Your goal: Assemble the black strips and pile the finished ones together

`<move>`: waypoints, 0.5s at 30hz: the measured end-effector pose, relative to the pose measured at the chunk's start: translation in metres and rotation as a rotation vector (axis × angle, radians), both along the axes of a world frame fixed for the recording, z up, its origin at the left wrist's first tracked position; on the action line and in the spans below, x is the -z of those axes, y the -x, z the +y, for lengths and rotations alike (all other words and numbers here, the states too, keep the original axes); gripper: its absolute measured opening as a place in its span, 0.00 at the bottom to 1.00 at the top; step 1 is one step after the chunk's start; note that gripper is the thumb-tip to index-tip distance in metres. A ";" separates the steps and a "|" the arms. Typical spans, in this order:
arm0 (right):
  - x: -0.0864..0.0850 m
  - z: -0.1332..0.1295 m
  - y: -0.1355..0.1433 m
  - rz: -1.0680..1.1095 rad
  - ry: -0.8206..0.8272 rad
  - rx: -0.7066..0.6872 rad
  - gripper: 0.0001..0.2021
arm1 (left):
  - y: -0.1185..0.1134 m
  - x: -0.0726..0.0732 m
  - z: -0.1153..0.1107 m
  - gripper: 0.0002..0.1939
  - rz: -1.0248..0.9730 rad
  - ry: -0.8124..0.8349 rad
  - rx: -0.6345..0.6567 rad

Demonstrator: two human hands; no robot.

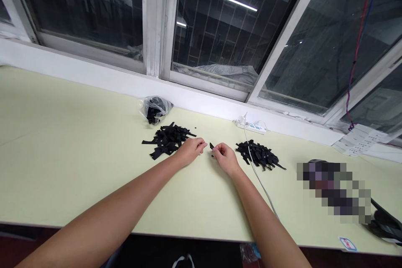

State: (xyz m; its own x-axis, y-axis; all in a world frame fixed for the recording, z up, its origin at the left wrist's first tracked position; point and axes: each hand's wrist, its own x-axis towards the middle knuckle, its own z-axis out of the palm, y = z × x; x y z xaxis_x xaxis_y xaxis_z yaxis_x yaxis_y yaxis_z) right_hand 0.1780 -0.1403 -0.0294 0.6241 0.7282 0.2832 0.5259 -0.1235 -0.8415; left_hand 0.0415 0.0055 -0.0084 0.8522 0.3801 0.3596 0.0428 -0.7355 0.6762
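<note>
Over the pale yellow table, my right hand pinches a short black fabric strip between thumb and finger. A small black round piece shows just below that strip. Facing it, a small gap away, my left hand has its fingertips pressed together; anything between them is too small to make out. Beside my left hand lies a loose pile of black strips, some with small light dots. Another pile of black strips is to the right of my right hand.
A clear plastic bag with black pieces stands behind the left pile. A white power strip sits near the window ledge, and a white cable crosses the right pile toward the front edge. A blurred dark object lies far right.
</note>
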 end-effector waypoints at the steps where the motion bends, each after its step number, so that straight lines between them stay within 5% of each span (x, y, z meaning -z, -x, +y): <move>1: 0.001 0.000 -0.001 0.021 -0.013 -0.004 0.10 | 0.000 -0.001 0.000 0.18 -0.009 -0.023 0.004; 15: -0.006 -0.001 -0.001 0.234 -0.116 0.023 0.15 | -0.003 0.007 -0.006 0.18 -0.055 0.050 0.062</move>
